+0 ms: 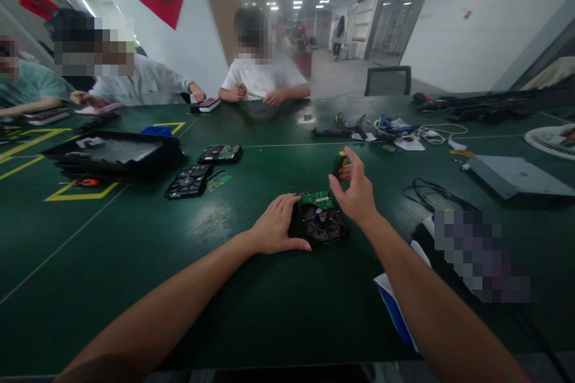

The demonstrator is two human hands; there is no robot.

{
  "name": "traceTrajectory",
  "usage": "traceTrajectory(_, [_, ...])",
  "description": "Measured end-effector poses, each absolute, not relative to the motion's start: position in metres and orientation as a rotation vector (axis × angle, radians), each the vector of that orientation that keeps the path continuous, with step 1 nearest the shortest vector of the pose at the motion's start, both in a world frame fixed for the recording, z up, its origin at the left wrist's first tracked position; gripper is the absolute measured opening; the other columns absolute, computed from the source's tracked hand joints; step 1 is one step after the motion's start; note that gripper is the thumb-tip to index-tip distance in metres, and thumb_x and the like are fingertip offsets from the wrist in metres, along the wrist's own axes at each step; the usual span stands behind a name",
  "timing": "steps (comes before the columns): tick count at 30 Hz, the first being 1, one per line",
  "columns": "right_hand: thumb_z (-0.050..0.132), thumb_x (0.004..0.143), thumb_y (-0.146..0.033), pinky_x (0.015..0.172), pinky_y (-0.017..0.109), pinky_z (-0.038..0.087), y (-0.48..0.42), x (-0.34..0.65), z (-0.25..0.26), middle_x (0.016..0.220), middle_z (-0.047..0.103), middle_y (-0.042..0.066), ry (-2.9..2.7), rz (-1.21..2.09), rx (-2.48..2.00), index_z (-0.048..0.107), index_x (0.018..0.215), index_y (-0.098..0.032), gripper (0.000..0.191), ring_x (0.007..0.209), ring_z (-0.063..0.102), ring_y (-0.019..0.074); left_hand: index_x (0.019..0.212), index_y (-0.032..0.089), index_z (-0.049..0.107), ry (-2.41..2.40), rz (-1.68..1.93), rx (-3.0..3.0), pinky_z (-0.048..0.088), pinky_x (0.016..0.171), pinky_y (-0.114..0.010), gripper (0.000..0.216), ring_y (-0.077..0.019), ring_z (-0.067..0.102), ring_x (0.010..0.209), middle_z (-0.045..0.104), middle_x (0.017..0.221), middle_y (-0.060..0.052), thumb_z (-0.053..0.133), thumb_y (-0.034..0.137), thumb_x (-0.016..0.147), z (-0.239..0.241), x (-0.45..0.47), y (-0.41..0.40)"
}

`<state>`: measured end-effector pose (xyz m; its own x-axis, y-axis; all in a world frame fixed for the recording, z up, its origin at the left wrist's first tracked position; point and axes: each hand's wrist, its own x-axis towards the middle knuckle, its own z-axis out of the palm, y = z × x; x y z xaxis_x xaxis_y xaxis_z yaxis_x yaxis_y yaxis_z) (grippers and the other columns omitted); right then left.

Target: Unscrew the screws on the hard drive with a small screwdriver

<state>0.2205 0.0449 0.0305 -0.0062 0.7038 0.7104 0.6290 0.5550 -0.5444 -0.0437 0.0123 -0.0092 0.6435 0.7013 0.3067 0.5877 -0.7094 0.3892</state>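
A black hard drive (324,226) lies on the green table before me, with a green circuit board (317,198) along its far side. My left hand (279,224) grips the drive's left side, its fingers at the far corner and its thumb along the near edge. Above the drive's right side, my right hand (356,191) holds a screwdriver (339,163) by its green and yellow handle. The screwdriver's shaft cannot be made out. A few tiny screws (291,187) appear to lie just beyond the drive.
Left of the drive lie two more hard drives (220,154) (188,181), a loose circuit board (218,180) and a black tray (112,152). At right are a grey metal box (521,176), cables (395,125) and a blue-white cloth (395,305). Several people sit across the table.
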Motion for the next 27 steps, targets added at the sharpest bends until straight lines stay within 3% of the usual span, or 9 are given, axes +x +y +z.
traceTrajectory(11, [0.061, 0.098, -0.030, 0.089, 0.052, 0.067, 0.0445, 0.2227, 0.0322, 0.108, 0.074, 0.007, -1.722, 0.083, -1.117, 0.032, 0.163, -0.032, 0.071, 0.092, 0.076, 0.0262, 0.159, 0.015, 0.034, 1.091, 0.567, 2.624, 0.031, 0.126, -0.065, 0.123, -0.0460, 0.034, 0.153, 0.040, 0.162, -0.025, 0.070, 0.093, 0.070, -0.0087, -0.0442, 0.0119])
traceTrajectory(18, [0.067, 0.096, -0.034, 0.080, 0.051, 0.068, 0.0436, 0.2227, 0.0332, 0.098, 0.072, 0.005, -1.718, 0.068, -1.137, 0.035, 0.161, -0.031, 0.072, 0.080, 0.074, 0.0257, 0.160, 0.016, 0.034, 1.081, 0.569, 2.624, 0.032, 0.125, -0.066, 0.123, -0.0465, 0.035, 0.153, 0.040, 0.162, -0.024, 0.069, 0.093, 0.071, -0.0094, -0.0445, 0.0124])
traceTrajectory(24, [0.062, 0.097, -0.030, 0.091, 0.052, 0.066, 0.0455, 0.2233, 0.0299, 0.125, 0.072, 0.010, -1.749, 0.086, -1.105, 0.030, 0.163, -0.032, 0.074, 0.096, 0.076, 0.0276, 0.161, 0.017, 0.033, 1.082, 0.575, 2.628, 0.031, 0.126, -0.066, 0.123, -0.0462, 0.035, 0.153, 0.040, 0.162, -0.023, 0.069, 0.093, 0.071, -0.0115, -0.0440, 0.0126])
traceTrajectory(27, [0.061, 0.097, -0.028, 0.092, 0.051, 0.066, 0.0466, 0.2237, 0.0282, 0.122, 0.073, 0.011, -1.737, 0.129, -1.099, 0.027, 0.164, -0.031, 0.076, 0.096, 0.077, 0.0271, 0.161, 0.017, 0.032, 1.089, 0.559, 2.633, 0.031, 0.126, -0.066, 0.124, -0.0459, 0.034, 0.153, 0.040, 0.162, -0.024, 0.068, 0.094, 0.071, -0.0111, -0.0443, 0.0129])
